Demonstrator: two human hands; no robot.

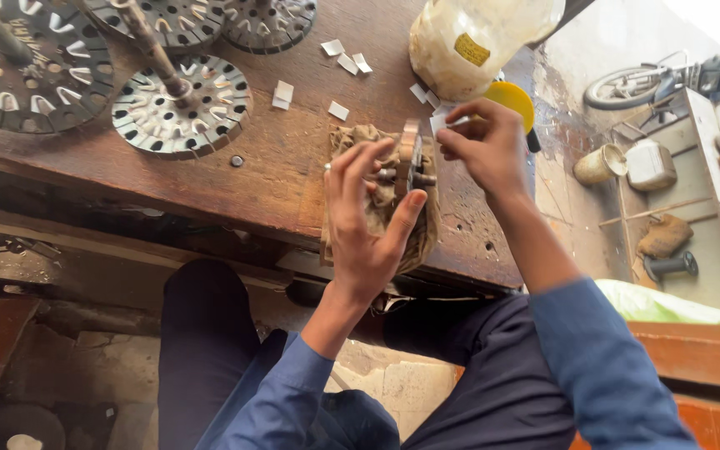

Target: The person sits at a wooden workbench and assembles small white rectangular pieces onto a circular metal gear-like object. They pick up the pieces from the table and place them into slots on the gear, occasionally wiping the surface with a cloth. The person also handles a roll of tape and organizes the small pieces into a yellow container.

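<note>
We see slotted round stator discs (181, 104) at 10 o'clock on the wooden worktop (293, 167), one with a shaft standing up through it. Small white paper slips (282, 94) lie scattered at 12 o'clock of the hands. Left hand (364, 221) – fingers spread, thumb and fingertips cupping a small slotted motor core (410, 158) held on edge over a crumpled brown cloth (377, 137) at the worktop's near edge. Right hand (485, 146) at 3 o'clock of the core – fingers pressed together, pinching a white paper slip (442, 123) at the core's top rim. A cloudy plastic jar (477, 37) stands at 12 o'clock, a yellow lid (512, 96) just beside it.
</note>
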